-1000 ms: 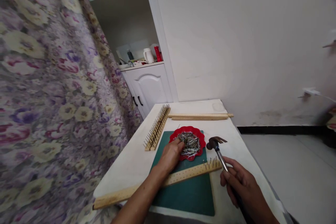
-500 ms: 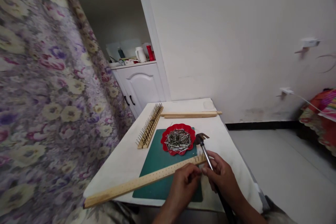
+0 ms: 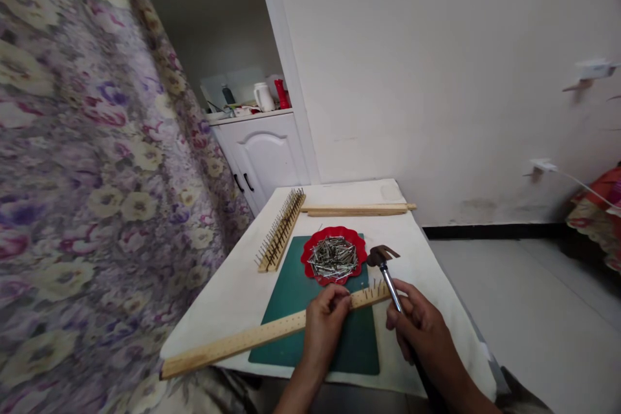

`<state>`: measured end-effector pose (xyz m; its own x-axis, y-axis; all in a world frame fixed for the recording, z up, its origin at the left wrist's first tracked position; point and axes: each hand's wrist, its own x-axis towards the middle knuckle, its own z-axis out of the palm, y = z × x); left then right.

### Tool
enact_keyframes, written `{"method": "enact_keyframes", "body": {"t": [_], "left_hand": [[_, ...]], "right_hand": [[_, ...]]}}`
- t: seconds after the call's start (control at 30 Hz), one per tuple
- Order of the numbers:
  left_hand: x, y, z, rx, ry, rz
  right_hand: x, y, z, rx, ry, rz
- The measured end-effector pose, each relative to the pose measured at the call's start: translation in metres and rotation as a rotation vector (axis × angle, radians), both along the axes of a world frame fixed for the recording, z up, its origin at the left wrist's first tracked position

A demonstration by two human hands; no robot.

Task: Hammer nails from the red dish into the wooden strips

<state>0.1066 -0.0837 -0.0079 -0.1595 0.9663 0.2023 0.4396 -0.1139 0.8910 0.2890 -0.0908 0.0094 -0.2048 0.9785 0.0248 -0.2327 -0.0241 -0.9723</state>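
Observation:
My right hand is wrapped round the handle of a claw hammer, its dark head pointing up and away. My left hand is closed in a pinch over a drilled wooden strip; whatever its fingertips hold is too small to make out. Rows of small holes run along the strip, and several nails stand in its right end. The strip lies slantwise across a green cutting mat. Just beyond my left hand, a red scalloped dish holds a heap of loose nails.
Wooden strips full of upright nails lie at the table's left. Plain wooden strips lie across the back of the white-covered table. A floral curtain hangs to the left, with a white cabinet behind.
My left hand has moved away from my right hand, leftward and forward onto the strip beside the dish. The hammer stays in my right hand, and the view has shifted slightly.

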Motion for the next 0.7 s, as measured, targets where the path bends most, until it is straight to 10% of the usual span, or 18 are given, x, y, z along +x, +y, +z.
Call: {"method": "enact_keyframes", "body": {"t": [0.7], "left_hand": [[0.007,0.029,-0.026,0.038,0.059,0.015]], "right_hand": [[0.004,-0.001,0.000,-0.032,-0.017,0.017]]}}
